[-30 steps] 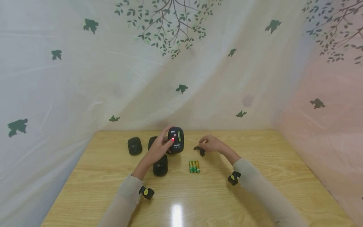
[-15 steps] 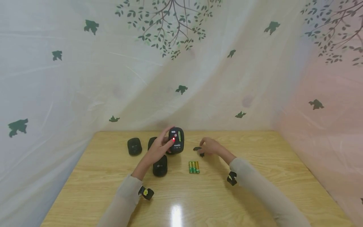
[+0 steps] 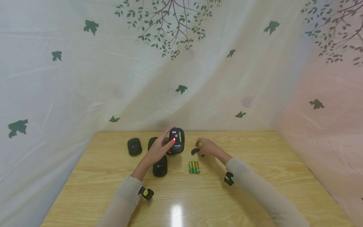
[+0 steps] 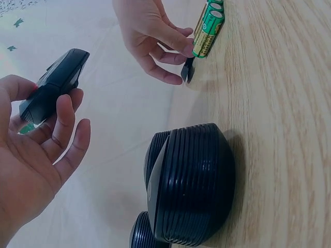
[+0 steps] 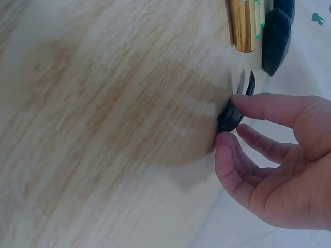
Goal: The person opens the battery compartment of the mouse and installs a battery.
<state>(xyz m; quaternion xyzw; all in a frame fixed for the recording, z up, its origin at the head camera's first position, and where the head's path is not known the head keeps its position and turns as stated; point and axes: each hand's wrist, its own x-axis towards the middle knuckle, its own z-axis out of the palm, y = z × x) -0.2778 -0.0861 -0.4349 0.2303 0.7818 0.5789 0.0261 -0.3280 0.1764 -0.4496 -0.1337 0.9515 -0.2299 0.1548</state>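
My left hand (image 3: 156, 152) holds a black computer mouse (image 3: 177, 148) tilted up, underside toward me. A battery (image 3: 180, 136) lies in its slot, and a red light glows by my thumb. To the right, my right hand (image 3: 208, 147) pinches a small black battery cover (image 5: 229, 117) at the table top, between thumb and fingers. Beside it lies a curved black cover (image 3: 194, 151), partly hidden by the fingers in the head view. Just nearer to me, several green and gold batteries (image 3: 194, 167) lie side by side.
Two more black mice stand on the wooden table (image 3: 113, 183): one mouse (image 3: 134, 146) at the left and another mouse (image 3: 160, 166) below my left hand. A further mouse (image 3: 152, 142) is partly covered by that hand. A patterned curtain (image 3: 181, 72) hangs behind the table.
My right hand has shifted slightly left and down over the black covers, which have moved or turned a little beneath it. My left hand keeps the mouse nearly still.
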